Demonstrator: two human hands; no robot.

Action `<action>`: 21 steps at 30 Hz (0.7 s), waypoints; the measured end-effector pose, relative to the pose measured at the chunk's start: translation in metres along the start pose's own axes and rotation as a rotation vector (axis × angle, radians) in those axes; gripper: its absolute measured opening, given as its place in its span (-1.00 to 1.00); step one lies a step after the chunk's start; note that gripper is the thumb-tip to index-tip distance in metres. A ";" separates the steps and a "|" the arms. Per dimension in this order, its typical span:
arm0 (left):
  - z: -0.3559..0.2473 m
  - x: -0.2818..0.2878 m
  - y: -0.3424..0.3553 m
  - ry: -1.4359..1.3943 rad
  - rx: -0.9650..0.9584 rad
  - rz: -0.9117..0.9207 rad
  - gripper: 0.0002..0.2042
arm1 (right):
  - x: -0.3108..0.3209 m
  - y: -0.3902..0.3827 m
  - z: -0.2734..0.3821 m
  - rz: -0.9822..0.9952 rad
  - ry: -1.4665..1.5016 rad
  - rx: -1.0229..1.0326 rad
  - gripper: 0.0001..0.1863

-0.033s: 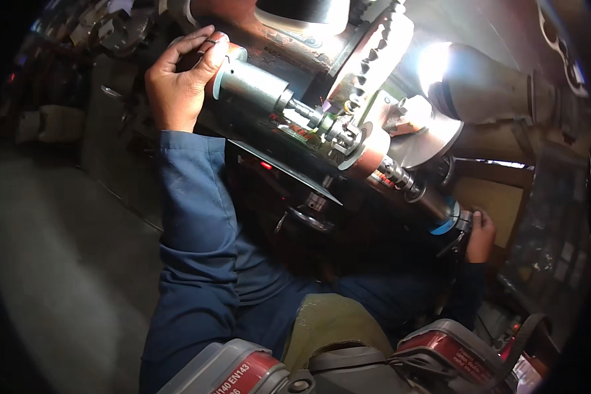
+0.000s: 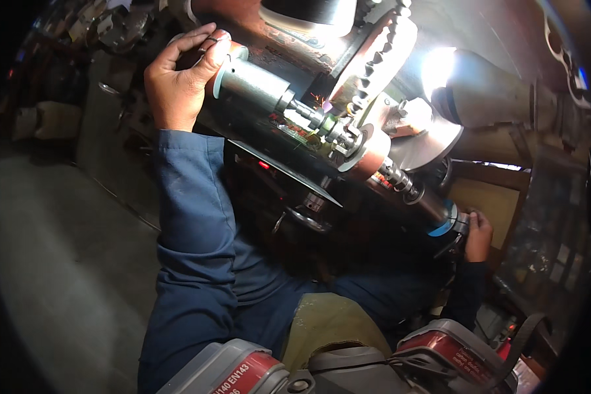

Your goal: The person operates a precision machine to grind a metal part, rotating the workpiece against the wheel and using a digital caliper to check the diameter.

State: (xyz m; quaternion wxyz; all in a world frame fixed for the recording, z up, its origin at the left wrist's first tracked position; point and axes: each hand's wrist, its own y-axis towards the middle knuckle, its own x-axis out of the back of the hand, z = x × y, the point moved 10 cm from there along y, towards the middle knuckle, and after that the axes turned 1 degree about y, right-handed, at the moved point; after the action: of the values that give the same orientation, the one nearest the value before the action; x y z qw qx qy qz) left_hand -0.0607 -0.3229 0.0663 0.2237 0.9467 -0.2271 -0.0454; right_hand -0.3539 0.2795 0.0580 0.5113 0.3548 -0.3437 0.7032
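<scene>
Left hand (image 2: 184, 75): at the far left, thumb and fingers curled around the reddish collar (image 2: 241, 52) at the left end of the spindle.
Right hand (image 2: 479, 238): at the right, nearer than the left hand, fingertips against the steel end fitting (image 2: 463, 222); palm side hidden, impossible to tell how tightly closed.
Spindle assembly: slanting from far left to near right, between both hands.
Silver cylinder (image 2: 259, 82): just right of the reddish collar, smooth and broad.
Shaft (image 2: 300, 108): slim, stepped, bright, running right from the silver cylinder.
Metal clamp (image 2: 341, 134): between shaft and orange disc.
Orange disc (image 2: 374, 152): standing across the line of the spindle, right of its middle.
Dark cylinder (image 2: 432, 205): right of the disc, with a blue ring (image 2: 442, 227) beside the end fitting.
Sparks (image 2: 319, 102): small, orange, just beyond the shaft.
Toothed strip (image 2: 381, 56): pale with dark notches, beyond the sparks.
Lamp glare (image 2: 438, 69): strong white, far right, beside a beige pipe (image 2: 489, 92).
Handwheel (image 2: 312, 220): metal, on the near side of the spindle.
Sleeve (image 2: 194, 197): blue, on the left forearm.
Respirator cartridges (image 2: 207, 368): grey and red, at the near edge.
</scene>
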 end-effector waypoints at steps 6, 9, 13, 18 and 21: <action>-0.002 0.001 -0.002 0.034 -0.001 0.025 -0.80 | -0.018 0.027 -0.031 0.301 0.045 -0.235 -0.70; -0.004 0.002 -0.003 0.047 -0.033 0.030 -0.81 | -0.022 0.032 -0.036 0.346 0.021 -0.283 -0.68; -0.012 0.002 0.000 0.058 -0.089 0.034 -0.80 | -0.034 0.036 -0.039 0.484 0.013 -0.382 -0.68; -0.017 0.010 -0.003 0.018 -0.002 -0.126 -0.83 | -0.026 0.030 -0.025 0.362 0.037 -0.342 -0.72; -0.017 0.009 -0.005 0.076 0.069 -0.077 -0.83 | -0.016 0.016 -0.016 0.232 0.019 -0.318 -0.71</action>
State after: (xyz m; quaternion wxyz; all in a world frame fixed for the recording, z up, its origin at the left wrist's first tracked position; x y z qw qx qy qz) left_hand -0.0475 -0.3165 0.0794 0.1977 0.9629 -0.1832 -0.0100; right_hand -0.3681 0.2813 0.0343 0.4797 0.2210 -0.4840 0.6977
